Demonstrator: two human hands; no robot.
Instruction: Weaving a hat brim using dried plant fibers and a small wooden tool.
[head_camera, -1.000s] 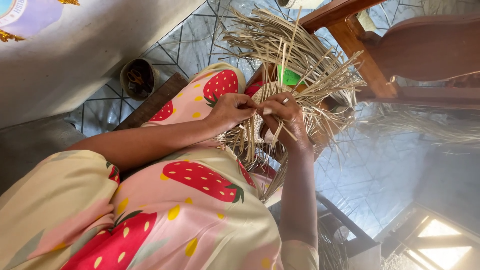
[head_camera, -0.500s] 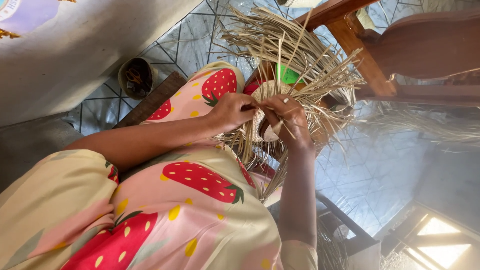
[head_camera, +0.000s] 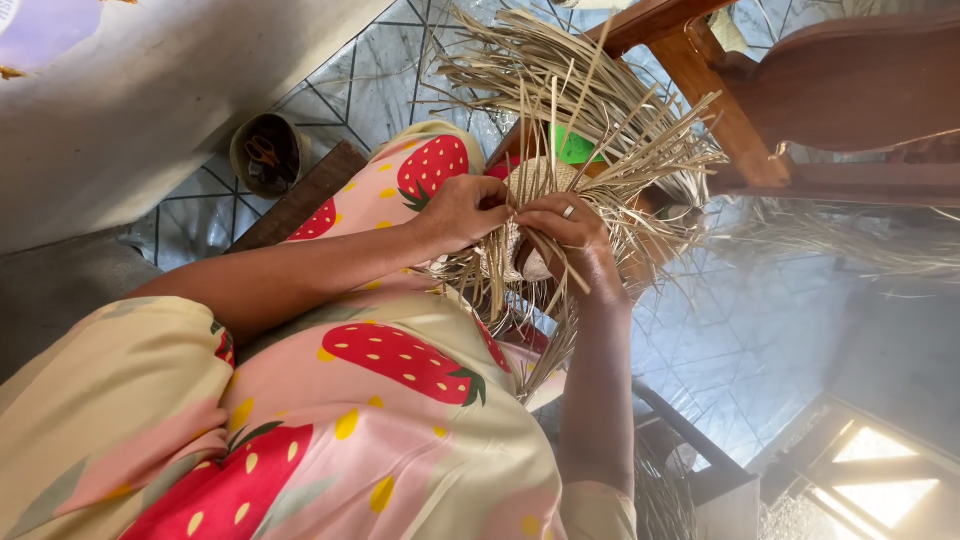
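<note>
Straw weaving (head_camera: 560, 190), one piece, pinched by two hands: left hand (head_camera: 465, 210), right hand (head_camera: 565, 225). One small pot (head_camera: 265, 155) nearby. Compared with earlier: hands almost unmoved.

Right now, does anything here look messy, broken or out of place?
Nothing looks broken. The straw weaving bristles with loose strands in all directions, but both hands, left and right, grip it at the woven middle. More loose straw lies scattered on the tiled floor.
</note>
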